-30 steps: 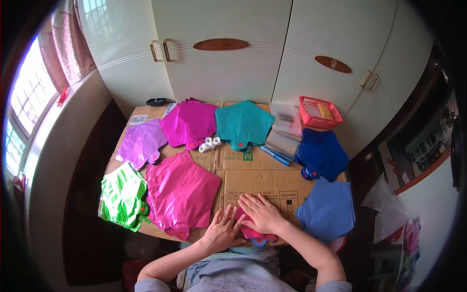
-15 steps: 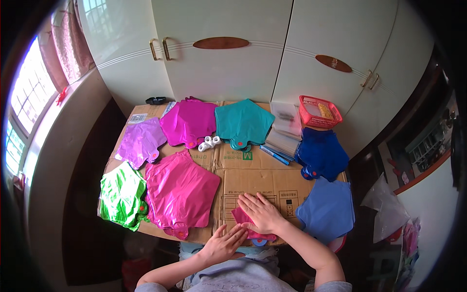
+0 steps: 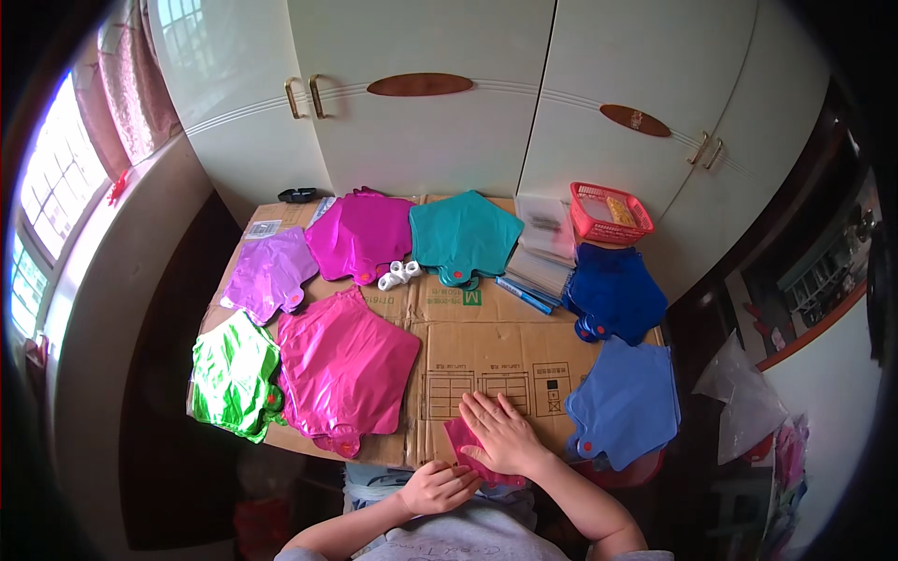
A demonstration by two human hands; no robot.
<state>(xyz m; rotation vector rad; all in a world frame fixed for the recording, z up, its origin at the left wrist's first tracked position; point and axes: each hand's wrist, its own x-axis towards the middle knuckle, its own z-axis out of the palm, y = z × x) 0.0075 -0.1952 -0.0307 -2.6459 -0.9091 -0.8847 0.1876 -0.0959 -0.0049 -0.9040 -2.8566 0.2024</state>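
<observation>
A small magenta foil piece (image 3: 459, 438) lies at the near edge of the cardboard-topped table (image 3: 486, 338), in front of the person and partly covered by the hands. The right hand (image 3: 502, 445) rests palm down across it, fingers straight and close together, pointing up and to the left, thumb out to the side over the foil. The left hand (image 3: 438, 488) is loosely curled at the foil's near left edge; whether its fingers pinch the foil cannot be told. To the left lies a large pink foil sheet (image 3: 346, 369), its rounded tab toward the person, with a shiny green foil sheet (image 3: 232, 374) beside it at the table's left edge. To the right is light blue foil (image 3: 627, 402), and just beyond it a dark blue foil stack (image 3: 619, 290). Along the far side, from left to right, are lilac foil (image 3: 271, 269), purple-magenta foil (image 3: 360, 236) and teal foil (image 3: 466, 234). White rolls (image 3: 391, 280) sit near the lower edges of the last two. Blue pens (image 3: 526, 295) lie beside clear plastic sleeves (image 3: 545, 224), and a red basket (image 3: 608, 231) holding something yellow stands at the far right corner. Behind the table rises a pale cabinet (image 3: 421, 140).
</observation>
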